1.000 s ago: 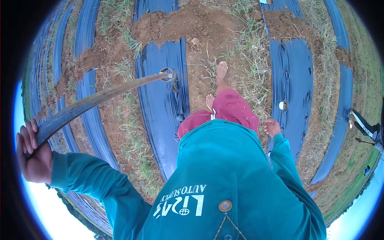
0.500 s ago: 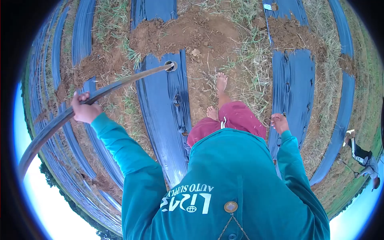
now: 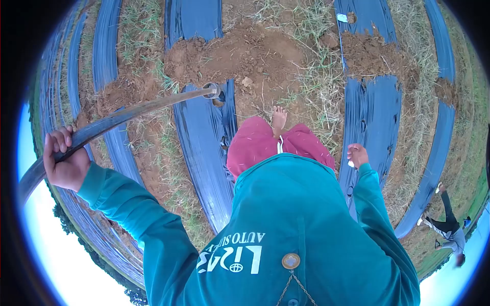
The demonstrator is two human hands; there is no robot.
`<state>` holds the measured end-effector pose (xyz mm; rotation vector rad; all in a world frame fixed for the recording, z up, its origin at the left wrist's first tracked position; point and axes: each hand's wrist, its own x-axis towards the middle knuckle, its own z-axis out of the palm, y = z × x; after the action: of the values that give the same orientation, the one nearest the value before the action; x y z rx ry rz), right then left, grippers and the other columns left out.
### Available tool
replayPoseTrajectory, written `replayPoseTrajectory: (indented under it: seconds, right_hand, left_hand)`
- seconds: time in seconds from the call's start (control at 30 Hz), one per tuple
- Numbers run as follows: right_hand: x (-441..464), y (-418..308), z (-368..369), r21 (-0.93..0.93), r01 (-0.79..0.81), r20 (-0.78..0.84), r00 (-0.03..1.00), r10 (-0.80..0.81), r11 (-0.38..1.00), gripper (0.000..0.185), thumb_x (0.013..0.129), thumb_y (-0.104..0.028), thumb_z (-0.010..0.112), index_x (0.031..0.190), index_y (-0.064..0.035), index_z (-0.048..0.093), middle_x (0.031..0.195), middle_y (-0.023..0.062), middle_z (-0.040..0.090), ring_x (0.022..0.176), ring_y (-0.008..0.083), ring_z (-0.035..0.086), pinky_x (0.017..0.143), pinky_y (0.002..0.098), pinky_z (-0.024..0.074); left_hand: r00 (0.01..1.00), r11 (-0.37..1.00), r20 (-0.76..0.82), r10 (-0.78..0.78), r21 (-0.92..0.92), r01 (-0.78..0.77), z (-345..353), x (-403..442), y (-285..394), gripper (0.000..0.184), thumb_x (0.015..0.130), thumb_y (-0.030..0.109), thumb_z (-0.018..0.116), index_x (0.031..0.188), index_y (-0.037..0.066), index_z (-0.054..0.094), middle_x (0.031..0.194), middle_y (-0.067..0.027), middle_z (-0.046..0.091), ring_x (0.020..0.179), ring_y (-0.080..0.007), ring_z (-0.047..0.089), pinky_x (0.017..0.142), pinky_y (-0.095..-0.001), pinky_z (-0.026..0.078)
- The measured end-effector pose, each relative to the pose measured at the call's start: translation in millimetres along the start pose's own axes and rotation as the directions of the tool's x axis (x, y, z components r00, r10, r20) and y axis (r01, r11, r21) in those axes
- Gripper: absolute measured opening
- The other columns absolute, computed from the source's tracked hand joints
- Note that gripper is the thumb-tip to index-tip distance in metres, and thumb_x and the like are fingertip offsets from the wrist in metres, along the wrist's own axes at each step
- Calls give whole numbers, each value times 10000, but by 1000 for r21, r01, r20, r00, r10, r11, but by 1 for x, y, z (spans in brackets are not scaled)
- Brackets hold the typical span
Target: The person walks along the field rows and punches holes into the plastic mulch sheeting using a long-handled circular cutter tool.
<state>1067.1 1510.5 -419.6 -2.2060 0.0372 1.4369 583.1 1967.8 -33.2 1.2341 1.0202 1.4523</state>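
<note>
My left hand [image 3: 69,160] is closed around a long, dark wooden pole [image 3: 127,113] at the left. The pole's far end carries a round metal ring or tube [image 3: 211,91], beside a hole [image 3: 218,102] in a dark plastic-covered bed [image 3: 196,137]. My right hand [image 3: 358,154] hangs at my right side with curled fingers, over another plastic-covered bed [image 3: 371,112]. A small white spot [image 3: 350,163] shows at its fingers; whether it is held or lies behind them is unclear.
Bare soil [image 3: 255,51] cuts across the beds ahead. Dry grass [image 3: 326,92] lines the strip between them, where my bare foot [image 3: 278,118] shows. More covered beds [image 3: 105,46] run along the left. Another person [image 3: 449,227] is at the far right.
The pole's ringed end first moved onto the bed farther ahead, then shifted slightly left and down. My left hand moved inward, then back outward. One foot has gone from sight behind my clothing.
</note>
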Motion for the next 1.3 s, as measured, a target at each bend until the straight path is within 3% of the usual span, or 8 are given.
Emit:
replayPoseTrajectory:
  seconds: [0.3,0.47,0.63,0.8,0.93,1.1,1.23,1.3]
  right_hand:
    - [29,-94,27,150,220,4,975,-223,964,132,799,-61,458,894,-10,534,674,52,549,565,117,513,483,248,407]
    - [58,-150,29,245,331,-27,942,-335,911,98,834,-57,444,878,-36,529,686,27,533,561,91,491,466,224,399]
    - [77,-265,26,97,349,-83,936,-342,932,91,836,-72,473,866,-22,543,668,33,544,568,93,501,495,228,408]
    - [64,-420,20,138,336,-93,941,-326,932,98,831,-79,499,884,-13,548,658,25,543,569,86,507,505,235,416]
    - [94,-453,-1,103,423,-211,894,-396,900,104,858,-101,478,906,-32,540,691,38,553,591,103,529,516,238,425]
    - [154,-413,-28,135,49,-311,950,-4,990,89,794,-30,475,849,-36,545,677,60,549,539,141,533,425,263,411]
    - [228,-341,-58,298,-284,-58,948,314,911,175,792,-196,421,805,-62,534,685,93,542,538,257,518,455,384,408]
    - [228,-388,-63,385,-388,123,921,371,837,145,770,-168,482,808,-67,580,685,86,588,536,222,561,444,339,445]
  left_hand:
    - [996,988,50,67,-142,-60,73,58,-26,240,806,111,458,595,102,345,564,-35,337,595,-167,362,748,-341,314]
    - [995,979,-84,55,-191,-70,129,113,-119,248,805,114,499,592,84,376,557,-45,374,563,-169,384,711,-346,358]
    - [969,987,-239,-57,-162,18,177,182,-259,196,806,23,523,625,34,447,588,-57,443,588,-173,441,673,-370,438]
    - [927,984,-338,-162,21,179,211,211,-394,167,824,110,584,700,3,552,729,-90,594,719,-189,557,762,-349,444]
    - [918,940,-348,-190,205,272,236,250,-398,182,818,131,600,713,-16,578,765,-96,627,738,-163,552,770,-324,430]
    - [917,930,-350,-192,232,284,256,315,-405,146,787,104,612,707,-15,582,738,-87,625,718,-152,533,758,-311,416]
    - [911,921,-367,-189,254,294,252,363,-428,128,769,98,616,708,-11,587,726,-76,622,721,-154,533,752,-320,414]
    - [887,921,-392,-245,191,339,253,381,-430,127,768,103,618,717,-10,592,737,-78,619,716,-158,540,733,-316,415]
